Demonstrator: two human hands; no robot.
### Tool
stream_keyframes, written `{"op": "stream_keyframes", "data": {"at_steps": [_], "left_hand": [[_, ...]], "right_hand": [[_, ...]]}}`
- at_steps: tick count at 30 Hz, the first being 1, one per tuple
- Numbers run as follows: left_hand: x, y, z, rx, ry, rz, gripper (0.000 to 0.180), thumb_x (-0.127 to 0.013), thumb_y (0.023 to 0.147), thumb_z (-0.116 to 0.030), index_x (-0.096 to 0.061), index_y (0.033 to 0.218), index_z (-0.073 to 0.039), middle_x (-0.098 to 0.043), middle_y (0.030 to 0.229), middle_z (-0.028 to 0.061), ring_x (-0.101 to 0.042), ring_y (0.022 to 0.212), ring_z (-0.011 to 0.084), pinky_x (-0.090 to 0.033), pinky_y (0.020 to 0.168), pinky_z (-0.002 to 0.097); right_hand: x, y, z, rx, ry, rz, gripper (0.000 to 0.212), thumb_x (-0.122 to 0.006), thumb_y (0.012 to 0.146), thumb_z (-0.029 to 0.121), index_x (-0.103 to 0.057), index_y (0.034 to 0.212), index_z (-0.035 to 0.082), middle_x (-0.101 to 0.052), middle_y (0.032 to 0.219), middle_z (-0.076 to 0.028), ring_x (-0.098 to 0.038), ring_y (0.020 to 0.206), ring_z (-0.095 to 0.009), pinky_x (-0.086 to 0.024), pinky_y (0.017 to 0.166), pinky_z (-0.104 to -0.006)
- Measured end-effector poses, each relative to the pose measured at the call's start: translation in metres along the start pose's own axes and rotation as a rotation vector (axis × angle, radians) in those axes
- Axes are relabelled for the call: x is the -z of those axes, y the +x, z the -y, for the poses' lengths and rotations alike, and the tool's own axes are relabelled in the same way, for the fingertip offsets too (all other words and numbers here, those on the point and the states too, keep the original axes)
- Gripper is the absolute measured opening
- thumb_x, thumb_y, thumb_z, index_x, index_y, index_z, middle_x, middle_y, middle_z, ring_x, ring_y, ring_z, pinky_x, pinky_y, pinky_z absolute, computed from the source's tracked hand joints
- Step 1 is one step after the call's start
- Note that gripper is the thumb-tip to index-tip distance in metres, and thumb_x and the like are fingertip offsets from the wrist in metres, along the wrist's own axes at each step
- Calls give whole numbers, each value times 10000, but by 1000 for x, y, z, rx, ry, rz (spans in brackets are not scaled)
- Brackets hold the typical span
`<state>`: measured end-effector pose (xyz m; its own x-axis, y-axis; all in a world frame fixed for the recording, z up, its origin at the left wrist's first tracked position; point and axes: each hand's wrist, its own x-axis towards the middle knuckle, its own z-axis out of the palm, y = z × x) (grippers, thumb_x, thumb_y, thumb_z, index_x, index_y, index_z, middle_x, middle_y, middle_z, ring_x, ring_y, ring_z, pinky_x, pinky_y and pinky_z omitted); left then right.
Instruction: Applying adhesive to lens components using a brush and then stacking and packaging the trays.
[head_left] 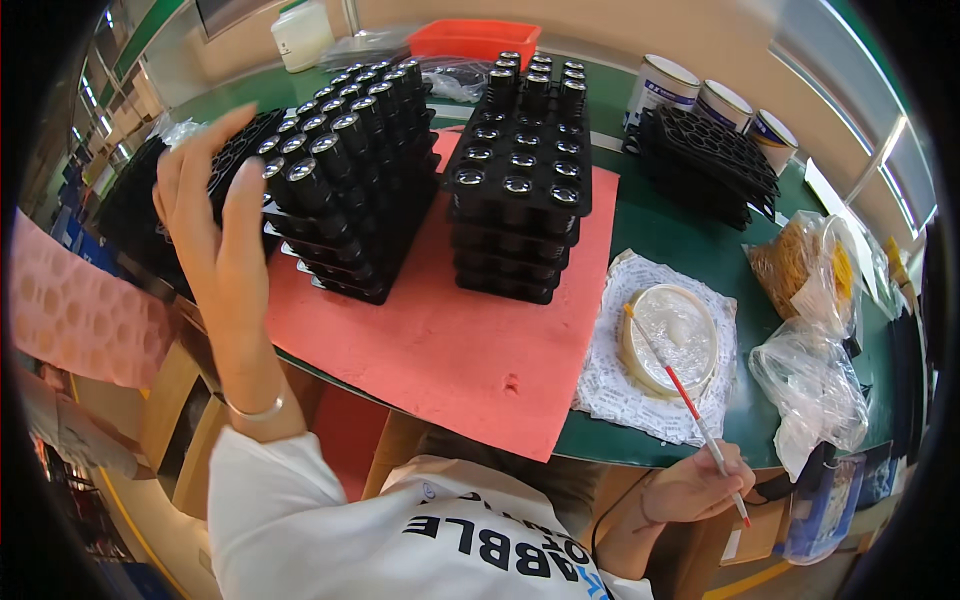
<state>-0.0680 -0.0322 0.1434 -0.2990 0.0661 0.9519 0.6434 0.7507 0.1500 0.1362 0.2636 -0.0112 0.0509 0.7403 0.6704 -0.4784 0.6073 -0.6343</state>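
Observation:
My left hand point(222, 240) is raised at the left with its fingers stretched apart, holding nothing. It is nearest the left stack of black trays point(350, 262), whose top is filled with rows of upright black cylinders point(328, 152) with shiny round ends. Beside it stands a second tray stack point(505, 282) with similar cylinders point(522, 160), some standing higher at its far end. Near the table's front edge, my right hand point(698, 484) grips a slim paintbrush point(690, 402) with a red and silver handle. The brush's yellowish tip rests at the rim of a round, pale dish point(716, 345) holding a clear, glossy substance.
A pink sheet point(440, 385) lies under the stacks on the green table point(645, 235). White printed paper point(610, 385) is beneath the dish. Empty black trays point(705, 160), cans point(668, 85), plastic bags point(810, 380) and a red bin point(475, 38) stand around.

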Motion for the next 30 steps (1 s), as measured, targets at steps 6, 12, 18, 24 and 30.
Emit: {"op": "stream_keyframes", "data": {"at_steps": [6, 12, 18, 24, 30], "left_hand": [[-53, 65, -51, -377, 66, 505, 333, -597, 751, -271, -583, 965, -15, -568, 968, 151, -525, 935, 301, -390, 848, 351], [-131, 111, -48, -301, 376, 1073, 460, -592, 664, -429, -603, 659, 31, -563, 625, 181, -558, 625, 311, -444, 606, 387], [-154, 115, -42, -231, 314, 1109, 363, -618, 620, -361, -625, 641, 1, -618, 697, 132, -564, 605, 248, -447, 566, 369], [-133, 102, -45, -409, 144, 663, 327, -621, 626, -305, -548, 640, 13, -546, 593, 160, -545, 577, 294, -425, 568, 384], [-26, 29, -117, -452, -443, 923, 192, -668, 608, -134, -562, 744, -50, -547, 699, 85, -549, 613, 255, -442, 565, 316]], "right_hand": [[5, -2, -8, 9, 14, -29, 318, -338, 943, 293, -349, 721, 65, -329, 604, -22, -317, 561, -99, -254, 533, -229], [4, -1, -3, 3, 110, 24, 277, -365, 935, 282, -435, 809, 46, -393, 581, -54, -369, 540, -122, -296, 531, -243], [4, -1, -3, -1, 128, 81, 274, -356, 937, 282, -434, 830, 42, -415, 583, -66, -370, 543, -127, -292, 532, -244], [3, 1, -7, 52, 99, 103, 281, -362, 937, 301, -437, 833, 50, -417, 569, -62, -376, 521, -122, -289, 515, -238], [-1, 2, -6, 61, 115, 21, 298, -371, 932, 330, -430, 855, 48, -427, 580, -60, -392, 535, -132, -307, 514, -241]]}}
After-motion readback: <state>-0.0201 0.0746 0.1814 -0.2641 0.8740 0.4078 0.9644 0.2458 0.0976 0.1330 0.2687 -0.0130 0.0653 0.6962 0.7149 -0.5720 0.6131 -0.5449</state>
